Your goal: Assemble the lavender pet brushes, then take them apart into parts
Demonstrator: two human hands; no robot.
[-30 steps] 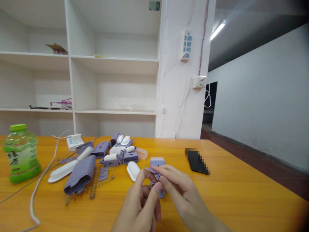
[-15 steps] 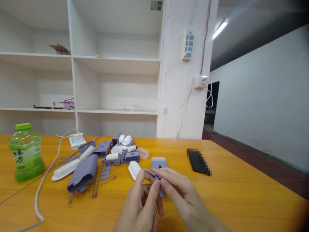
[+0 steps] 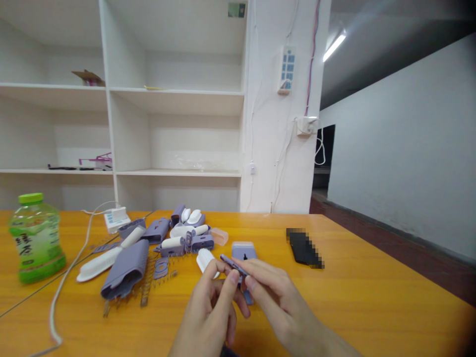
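Between my two hands is a small flat purple plastic piece point(image 3: 233, 265), pinched at both ends above the table. My left hand point(image 3: 211, 302) grips its left side with thumb and forefinger, the other fingers curled below. My right hand point(image 3: 280, 300) holds the right end between thumb and fingertips. Fingers cover much of the piece. Just behind lies a purple housing point(image 3: 243, 250) with a dark slot, partly hidden by my hands. A white ribbed part point(image 3: 205, 260) rests by my left fingertips. Below my fingers another bluish-purple part point(image 3: 248, 297) shows on the table.
To the left lie a large purple shell point(image 3: 126, 270), a white handle-shaped part point(image 3: 98, 264), several springs point(image 3: 145, 292) and a purple ring plate point(image 3: 161, 267). More purple and white parts point(image 3: 173, 243) are piled behind. A green bottle point(image 3: 37, 243), white cable point(image 3: 55, 307) and black phone point(image 3: 303, 248) sit farther out.
The purple piece has tilted slightly in my fingers, and my left thumb has shifted up and left along it. The view has moved a little; the table parts stay put.
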